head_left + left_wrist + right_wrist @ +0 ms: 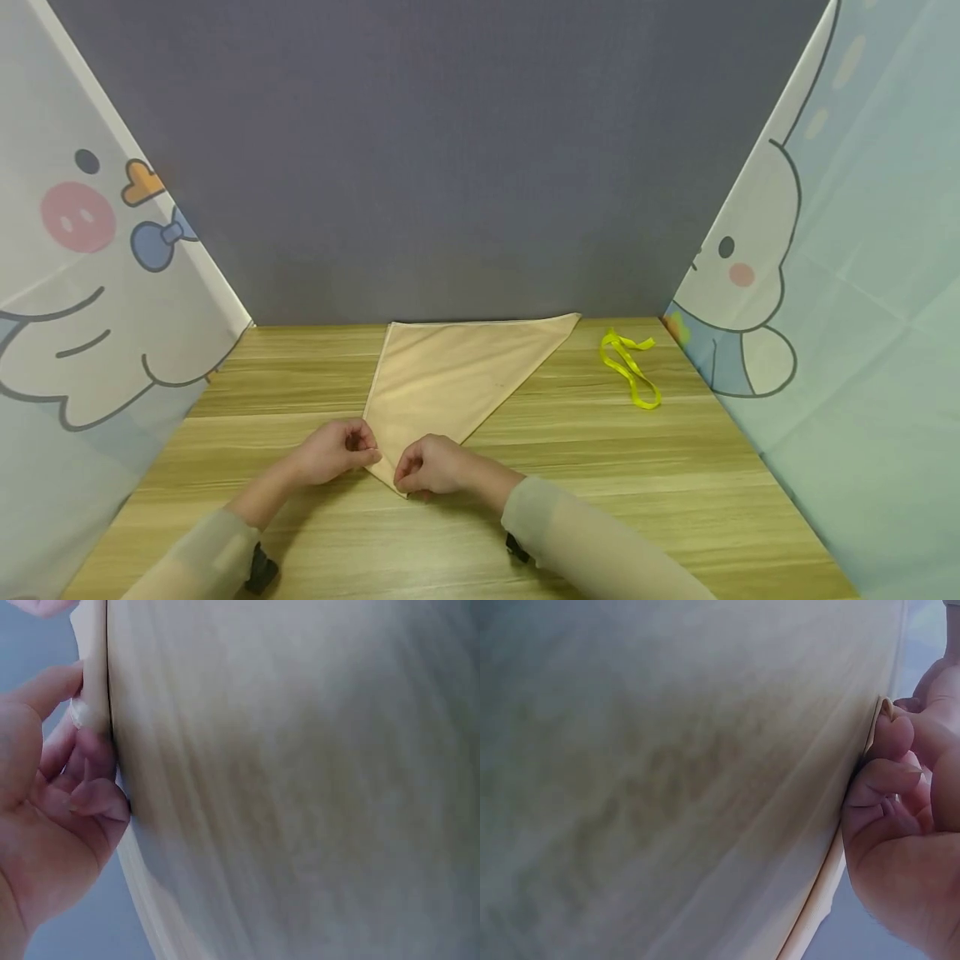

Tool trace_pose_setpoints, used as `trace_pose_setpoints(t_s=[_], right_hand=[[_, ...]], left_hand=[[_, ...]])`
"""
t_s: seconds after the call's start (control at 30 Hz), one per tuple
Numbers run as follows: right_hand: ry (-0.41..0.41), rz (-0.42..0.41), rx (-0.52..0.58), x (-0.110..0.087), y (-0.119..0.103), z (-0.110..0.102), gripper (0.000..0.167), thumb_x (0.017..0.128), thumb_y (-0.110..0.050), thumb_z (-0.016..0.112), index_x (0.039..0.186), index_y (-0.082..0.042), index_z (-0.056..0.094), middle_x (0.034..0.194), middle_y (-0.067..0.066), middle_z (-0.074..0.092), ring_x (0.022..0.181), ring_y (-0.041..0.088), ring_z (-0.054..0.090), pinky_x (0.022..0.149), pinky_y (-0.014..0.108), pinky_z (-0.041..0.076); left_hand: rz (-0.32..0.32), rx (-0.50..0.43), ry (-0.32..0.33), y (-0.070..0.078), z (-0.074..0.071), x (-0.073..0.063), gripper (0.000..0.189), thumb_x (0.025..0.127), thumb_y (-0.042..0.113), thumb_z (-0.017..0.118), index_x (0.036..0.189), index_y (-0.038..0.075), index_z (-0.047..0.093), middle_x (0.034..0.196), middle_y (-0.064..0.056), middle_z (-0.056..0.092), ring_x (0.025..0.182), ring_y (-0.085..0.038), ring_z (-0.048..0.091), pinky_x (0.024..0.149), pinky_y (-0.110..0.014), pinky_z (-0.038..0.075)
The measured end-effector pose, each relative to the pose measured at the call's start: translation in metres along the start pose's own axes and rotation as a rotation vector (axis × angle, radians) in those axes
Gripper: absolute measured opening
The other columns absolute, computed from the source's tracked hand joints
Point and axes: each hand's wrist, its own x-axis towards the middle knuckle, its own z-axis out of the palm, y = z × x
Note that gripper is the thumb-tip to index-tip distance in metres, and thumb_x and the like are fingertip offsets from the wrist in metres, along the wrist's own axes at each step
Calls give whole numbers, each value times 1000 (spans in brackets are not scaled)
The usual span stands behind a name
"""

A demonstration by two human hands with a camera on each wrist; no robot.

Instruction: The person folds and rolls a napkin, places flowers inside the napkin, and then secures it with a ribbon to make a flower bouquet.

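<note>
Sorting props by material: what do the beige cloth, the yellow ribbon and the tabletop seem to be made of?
Beige cloth: soft, matte fabric, judging by its slight wrinkles and hem-like edge; fiber unclear.
Yellow ribbon: thin, bendy strip, perhaps satin or plastic, since it loops loosely and looks slightly shiny.
Tabletop: wood or wood-look laminate, given the streaked grain; faint sheen.

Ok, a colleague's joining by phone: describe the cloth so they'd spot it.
Below the grey backdrop lies the wood-grain table. From its far edge toward the person runs the flat peach cloth, its near end pinched by the left hand and right hand. It is broad and pale, unlike the thin, bright yellow ribbon to its right.
</note>
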Motion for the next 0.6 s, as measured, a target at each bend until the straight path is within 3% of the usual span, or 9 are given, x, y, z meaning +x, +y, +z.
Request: trace_pose_setpoints(t_s=[0.17, 0.3, 0.47, 0.6], right_hand=[[4, 1, -37, -1, -1, 0, 13, 100, -10, 80, 87, -12, 80, 69, -8, 67, 53, 6, 55, 52, 18, 45], [4, 3, -58, -2, -3, 0, 13, 101, -11, 80, 88, -12, 80, 71, -9, 68, 54, 6, 56, 52, 18, 46], [0, -2, -79, -2, -3, 1, 12, 101, -12, 80, 89, -13, 80, 72, -9, 68, 55, 6, 57, 52, 18, 47], [0, -17, -121, -5, -3, 0, 12, 99, -12, 81, 87, -14, 80, 69, -11, 65, 54, 4, 55, 54, 17, 46]], left_hand=[[119, 40, 30, 3, 1, 2, 9, 98, 15, 83, 96, 15, 74, 95, -1, 63, 82, -4, 56, 70, -22, 49], [194, 64, -32, 2, -2, 0, 6, 101, 10, 79, 100, 16, 81, 97, 1, 68, 83, 0, 56, 70, -21, 50], [220, 51, -129, -1, -9, -6, 21, 96, 4, 79, 113, 14, 82, 104, -4, 66, 83, -4, 55, 71, -21, 50], [238, 31, -163, 1, -10, -9, 24, 95, 3, 80, 117, 13, 81, 105, -5, 65, 85, -4, 55, 72, -21, 50]])
